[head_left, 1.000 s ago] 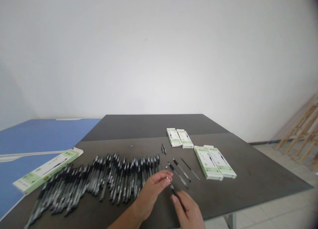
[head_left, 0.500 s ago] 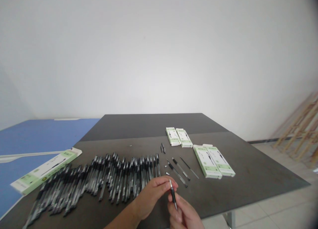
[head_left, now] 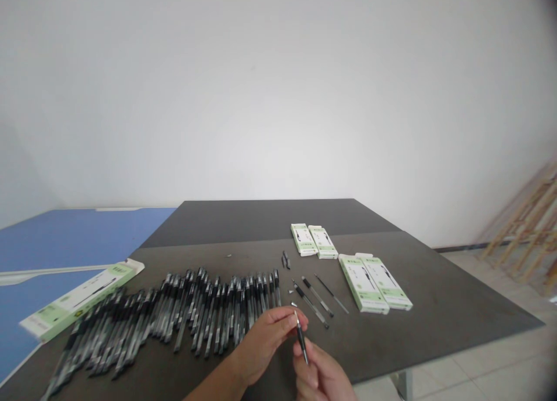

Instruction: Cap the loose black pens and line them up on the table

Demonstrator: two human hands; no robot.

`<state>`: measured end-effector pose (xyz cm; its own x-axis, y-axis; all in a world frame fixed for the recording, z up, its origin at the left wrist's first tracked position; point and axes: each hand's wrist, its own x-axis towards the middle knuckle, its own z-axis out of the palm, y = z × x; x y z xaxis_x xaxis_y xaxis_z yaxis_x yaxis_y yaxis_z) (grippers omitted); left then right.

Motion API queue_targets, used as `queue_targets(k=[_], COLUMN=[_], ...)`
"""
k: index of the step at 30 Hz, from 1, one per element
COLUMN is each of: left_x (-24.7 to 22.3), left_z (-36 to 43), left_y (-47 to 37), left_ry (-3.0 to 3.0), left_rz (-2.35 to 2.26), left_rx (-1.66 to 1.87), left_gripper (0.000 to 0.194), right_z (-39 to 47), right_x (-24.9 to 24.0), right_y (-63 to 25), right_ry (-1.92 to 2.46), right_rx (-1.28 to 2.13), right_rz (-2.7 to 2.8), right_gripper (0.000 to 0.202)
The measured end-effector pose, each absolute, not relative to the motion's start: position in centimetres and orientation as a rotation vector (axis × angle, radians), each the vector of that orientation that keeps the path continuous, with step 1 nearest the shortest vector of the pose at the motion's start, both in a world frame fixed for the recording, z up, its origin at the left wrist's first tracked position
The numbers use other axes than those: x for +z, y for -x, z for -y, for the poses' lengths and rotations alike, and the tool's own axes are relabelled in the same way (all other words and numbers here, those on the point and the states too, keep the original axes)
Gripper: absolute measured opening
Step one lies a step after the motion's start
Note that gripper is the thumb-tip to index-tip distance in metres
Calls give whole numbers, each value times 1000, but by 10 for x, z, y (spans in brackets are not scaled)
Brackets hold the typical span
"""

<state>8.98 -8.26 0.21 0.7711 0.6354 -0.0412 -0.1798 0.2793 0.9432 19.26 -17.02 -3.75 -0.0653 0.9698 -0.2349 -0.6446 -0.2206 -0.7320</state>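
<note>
A pen with a black grip and silver tip is held between my hands near the table's front edge, tip pointing up and away. My left hand pinches it at the tip end. My right hand is closed around its lower part. Just beyond my hands lie an uncapped pen, a clear barrel with a black grip and a thin refill. Small silver tips and black caps rest nearby. Left of my hands, several capped black pens lie in a long row.
Four white-and-green pen boxes lie on the right of the dark table. Another box sits at the far left beside the pens. A blue surface adjoins the left side, and wooden frames stand on the floor at right.
Both hands and the held pen have shifted very slightly to the left and up. The things on the table have not moved.
</note>
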Motion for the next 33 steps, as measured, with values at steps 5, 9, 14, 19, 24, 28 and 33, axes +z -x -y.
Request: queue_targets(k=[5,9,14,19,24,28,33], left_x=[-3,-3,-3,-5,-8,-10,-9], left_z=[78,80,80,80,78,75,75], left_y=[-89,-90,-89,-89,-90,-91,-92], left_ry=[-1269,-1165,-1213,-1200,-962,-863,-869], left_rz=[-602,-496,-573,-561,-493,-506,-546], left_rx=[645,646,673,699,727,791,821], left_gripper=[27,26,27,27,20,19,22], right_z=[170,172,170,170,172,173,176], right_x=[-41,-42,-48,-50,-42,-43,-43], right_y=[-190,-194,-194,-194,-191,-191,-192], right_ry=[1185,940,1043,1091,788,884,1013], right_rx=[1128,1493,1326,1242,1560,1468,1371], right_rz=[568,556,566,554,526,577,618], right_gripper=[36,38,40,38,37,40,43])
